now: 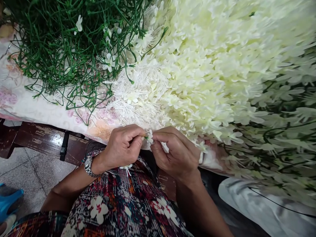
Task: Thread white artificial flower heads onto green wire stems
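The heap of pale blossoms [209,72] spreads before me, the green stems [74,59] to its left. At its near edge my right hand [175,151] pinches a white blossom [150,135]; my left hand [123,144], close beside, pinches a green tip [146,137]. I'd grip lightly and keep tip and blossom aligned, to avoid creasing.

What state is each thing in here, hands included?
Left hand: thumb and forefinger pinched together at a small green tip
Right hand: pinching the edge of a small white flower
Green stems: heaped, tangled
Pale flowers: piled loose, overlapping
White strands: loose, partly covered
Patterned cloth: spread under the heaps
Wristwatch: worn on the left wrist
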The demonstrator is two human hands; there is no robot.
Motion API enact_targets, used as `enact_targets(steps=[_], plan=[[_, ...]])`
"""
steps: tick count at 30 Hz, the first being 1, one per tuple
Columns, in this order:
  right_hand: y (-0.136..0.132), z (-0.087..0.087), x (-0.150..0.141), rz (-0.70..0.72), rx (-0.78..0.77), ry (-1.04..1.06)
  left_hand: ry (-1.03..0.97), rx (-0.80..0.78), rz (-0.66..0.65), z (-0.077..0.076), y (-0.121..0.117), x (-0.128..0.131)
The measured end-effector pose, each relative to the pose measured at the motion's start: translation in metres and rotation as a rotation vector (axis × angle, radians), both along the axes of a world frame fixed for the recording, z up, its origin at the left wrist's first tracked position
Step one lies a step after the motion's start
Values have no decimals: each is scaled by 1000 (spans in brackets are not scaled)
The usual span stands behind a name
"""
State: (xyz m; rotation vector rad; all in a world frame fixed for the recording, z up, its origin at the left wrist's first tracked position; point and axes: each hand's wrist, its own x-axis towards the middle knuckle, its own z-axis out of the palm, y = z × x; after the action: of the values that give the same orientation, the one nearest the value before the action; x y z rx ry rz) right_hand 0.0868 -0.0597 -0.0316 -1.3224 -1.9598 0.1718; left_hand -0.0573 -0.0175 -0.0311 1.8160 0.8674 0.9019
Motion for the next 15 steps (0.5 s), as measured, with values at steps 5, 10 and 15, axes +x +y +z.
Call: enact_targets(steps=[5, 10, 15], plan=[[1, -2, -1, 8, -23, 26, 5, 26, -4, 0, 0, 0], [0, -1, -2, 17, -29, 28, 11, 30, -4, -1, 0, 0], [2, -2, -4, 18, -18, 29, 16, 14, -12, -1, 1, -1]])
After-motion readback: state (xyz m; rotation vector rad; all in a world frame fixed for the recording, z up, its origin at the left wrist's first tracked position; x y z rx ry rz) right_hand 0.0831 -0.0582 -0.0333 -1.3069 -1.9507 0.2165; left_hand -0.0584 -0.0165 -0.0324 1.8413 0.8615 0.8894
